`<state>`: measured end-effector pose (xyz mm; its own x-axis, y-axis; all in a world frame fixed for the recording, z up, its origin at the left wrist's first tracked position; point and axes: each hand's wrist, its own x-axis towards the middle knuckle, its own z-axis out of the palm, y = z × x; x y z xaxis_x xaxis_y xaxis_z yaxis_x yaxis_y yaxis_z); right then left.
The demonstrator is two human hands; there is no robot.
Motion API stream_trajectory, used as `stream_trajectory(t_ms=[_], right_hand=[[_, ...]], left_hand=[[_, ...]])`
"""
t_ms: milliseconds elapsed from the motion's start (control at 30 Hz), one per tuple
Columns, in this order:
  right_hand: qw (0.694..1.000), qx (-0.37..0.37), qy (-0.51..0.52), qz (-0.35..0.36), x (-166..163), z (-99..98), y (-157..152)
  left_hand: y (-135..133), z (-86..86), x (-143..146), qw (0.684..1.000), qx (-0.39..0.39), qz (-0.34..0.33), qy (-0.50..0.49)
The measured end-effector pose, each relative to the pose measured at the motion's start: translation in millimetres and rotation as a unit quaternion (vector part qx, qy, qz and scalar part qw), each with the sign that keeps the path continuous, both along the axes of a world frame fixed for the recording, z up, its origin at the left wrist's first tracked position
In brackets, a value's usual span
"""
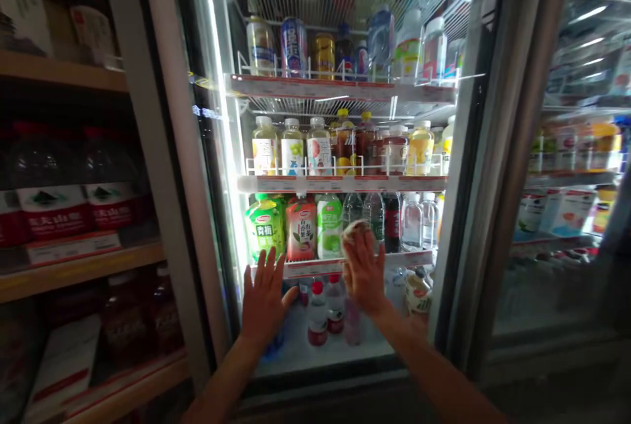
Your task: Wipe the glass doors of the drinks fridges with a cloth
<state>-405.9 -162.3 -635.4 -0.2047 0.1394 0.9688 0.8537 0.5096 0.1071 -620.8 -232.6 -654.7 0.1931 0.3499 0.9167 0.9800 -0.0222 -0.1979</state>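
A glass fridge door (296, 365) stands in front of me, with drinks behind it. Low on the left of the glass, my left hand (263, 296) is raised with fingers spread, holding nothing; it appears to lie flat on the pane. To its right, my right hand (363, 269) presses a crumpled, light-coloured cloth (355, 230) to the glass, most of it covered by the fingers. Behind the hands show a green bottle (265, 227), a red bottle (300, 230) and a pale green bottle (329, 223).
Upper fridge shelves hold several bottles and cans (294, 46). Small red-capped bottles (318, 315) stand at the bottom. On the left, a wooden shelf (79, 273) carries large water bottles (54, 181). A metal door frame (503, 167) and another glass-fronted fridge (562, 292) are on the right.
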Motion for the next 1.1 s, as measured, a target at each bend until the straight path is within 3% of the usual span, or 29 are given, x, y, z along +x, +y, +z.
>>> stream_trajectory(t_ms=[133,267,333,500,667,833,1000,1100], right_hand=[[0.997,0.010,0.070,-0.022,-8.2,14.4,3.2],[0.989,-0.003,-0.130,0.067,-39.7,7.1,-8.2],[0.981,0.001,-0.175,0.085,-45.7,6.9,-10.0],[0.999,0.016,0.021,0.018,-51.1,11.3,-8.5],[0.974,0.019,-0.193,0.114,-81.6,5.8,-22.7],[0.993,0.011,-0.084,0.082,-101.4,31.2,-21.6],[0.944,0.089,-0.265,0.177,-129.3,29.2,-25.3],[0.962,0.069,-0.211,0.162,-147.7,42.8,-25.0]], left_hand=[[-4.1,2.4,-13.7,1.000,-0.006,0.020,-0.017],[-7.3,1.7,-22.6,0.999,-0.021,0.027,-0.019],[-11.3,1.9,-29.6,0.999,-0.022,0.038,-0.029],[-20.9,1.8,-49.2,0.997,-0.029,0.056,-0.034],[-25.4,-0.4,-62.8,0.996,-0.040,0.074,-0.034],[-38.5,-0.9,-75.4,0.994,-0.039,0.090,-0.044],[-48.9,-3.4,-86.8,0.994,-0.027,0.100,-0.045],[-51.6,-2.9,-93.6,0.994,-0.014,0.105,-0.041]])
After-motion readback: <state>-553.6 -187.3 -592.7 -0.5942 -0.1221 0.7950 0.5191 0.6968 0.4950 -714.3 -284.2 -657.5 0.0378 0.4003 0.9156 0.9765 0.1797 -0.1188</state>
